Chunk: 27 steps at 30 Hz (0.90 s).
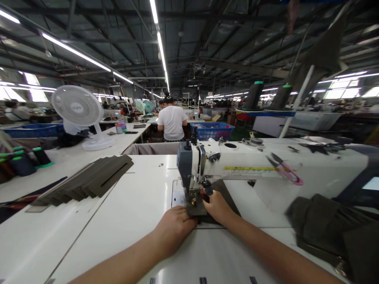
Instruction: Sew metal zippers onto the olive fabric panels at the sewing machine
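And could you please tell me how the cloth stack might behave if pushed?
The stack would probably slide apart, since it lies fanned in overlapping layers. It seems unlikely to roll or tip, lying low and flat.

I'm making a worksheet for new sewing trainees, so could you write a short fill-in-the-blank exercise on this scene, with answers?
1. Of the left hand and right hand at the dark fabric, the one nearer the white fan is the ______ one.
2. The snips on the sewing machine have ______-coloured handles.
3. The person ahead wears a ______-coloured shirt.
4. The basket beside that person is ______ in colour.

Missing words: left; pink; white; blue.
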Each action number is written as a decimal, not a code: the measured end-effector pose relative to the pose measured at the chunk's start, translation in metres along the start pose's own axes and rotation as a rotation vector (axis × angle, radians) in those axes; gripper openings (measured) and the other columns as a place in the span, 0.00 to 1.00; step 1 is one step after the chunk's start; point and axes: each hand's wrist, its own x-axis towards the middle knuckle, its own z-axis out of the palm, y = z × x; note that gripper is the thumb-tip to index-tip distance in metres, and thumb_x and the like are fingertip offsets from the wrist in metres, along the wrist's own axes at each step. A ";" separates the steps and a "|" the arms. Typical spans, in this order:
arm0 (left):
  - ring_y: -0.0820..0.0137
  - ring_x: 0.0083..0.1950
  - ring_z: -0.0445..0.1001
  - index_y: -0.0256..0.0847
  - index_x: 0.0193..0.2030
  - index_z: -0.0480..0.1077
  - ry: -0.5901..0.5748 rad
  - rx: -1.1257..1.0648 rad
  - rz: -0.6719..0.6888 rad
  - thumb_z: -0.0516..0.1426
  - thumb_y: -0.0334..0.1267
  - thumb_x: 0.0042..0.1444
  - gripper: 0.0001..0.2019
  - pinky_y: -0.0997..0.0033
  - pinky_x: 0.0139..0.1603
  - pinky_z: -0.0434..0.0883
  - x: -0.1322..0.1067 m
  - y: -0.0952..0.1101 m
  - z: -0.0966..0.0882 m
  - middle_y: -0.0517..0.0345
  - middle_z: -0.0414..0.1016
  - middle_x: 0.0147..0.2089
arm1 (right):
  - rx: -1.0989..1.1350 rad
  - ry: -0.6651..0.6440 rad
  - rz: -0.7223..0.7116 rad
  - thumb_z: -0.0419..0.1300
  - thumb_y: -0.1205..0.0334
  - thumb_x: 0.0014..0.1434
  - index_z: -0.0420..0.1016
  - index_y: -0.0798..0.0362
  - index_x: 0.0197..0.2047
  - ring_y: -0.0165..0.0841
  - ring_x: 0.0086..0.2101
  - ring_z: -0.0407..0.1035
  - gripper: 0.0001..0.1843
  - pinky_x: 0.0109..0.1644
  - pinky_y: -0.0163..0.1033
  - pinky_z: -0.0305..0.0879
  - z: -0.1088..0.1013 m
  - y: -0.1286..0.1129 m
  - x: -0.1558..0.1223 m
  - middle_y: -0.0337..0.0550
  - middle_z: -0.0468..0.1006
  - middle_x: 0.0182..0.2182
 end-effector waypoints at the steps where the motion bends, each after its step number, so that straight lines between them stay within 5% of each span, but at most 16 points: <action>1: 0.67 0.39 0.73 0.37 0.37 0.69 -0.009 0.038 0.016 0.46 0.30 0.61 0.11 0.65 0.44 0.70 0.002 -0.001 0.001 0.53 0.76 0.34 | 0.021 0.000 0.003 0.53 0.70 0.50 0.71 0.56 0.26 0.31 0.25 0.69 0.06 0.27 0.31 0.60 0.001 0.002 0.000 0.40 0.74 0.22; 9: 0.68 0.30 0.71 0.36 0.32 0.69 -0.028 0.100 -0.015 0.44 0.31 0.60 0.14 0.67 0.35 0.71 0.007 -0.003 0.003 0.54 0.73 0.27 | 0.024 0.013 0.033 0.55 0.67 0.50 0.73 0.55 0.22 0.33 0.24 0.70 0.08 0.25 0.31 0.59 0.001 0.004 0.004 0.41 0.76 0.20; 20: 0.68 0.29 0.71 0.36 0.33 0.68 -0.004 0.122 0.025 0.45 0.28 0.57 0.11 0.67 0.35 0.70 0.006 -0.009 0.007 0.54 0.72 0.27 | -0.337 0.079 0.147 0.51 0.65 0.55 0.75 0.57 0.27 0.38 0.31 0.72 0.13 0.30 0.35 0.58 0.002 -0.002 0.007 0.52 0.78 0.29; 27: 0.67 0.27 0.70 0.37 0.32 0.69 0.018 0.169 0.002 0.47 0.29 0.57 0.10 0.67 0.33 0.69 0.006 -0.009 0.008 0.56 0.72 0.26 | -0.500 -0.006 0.105 0.51 0.67 0.56 0.76 0.52 0.32 0.32 0.35 0.71 0.11 0.36 0.31 0.59 -0.004 -0.014 0.003 0.42 0.78 0.34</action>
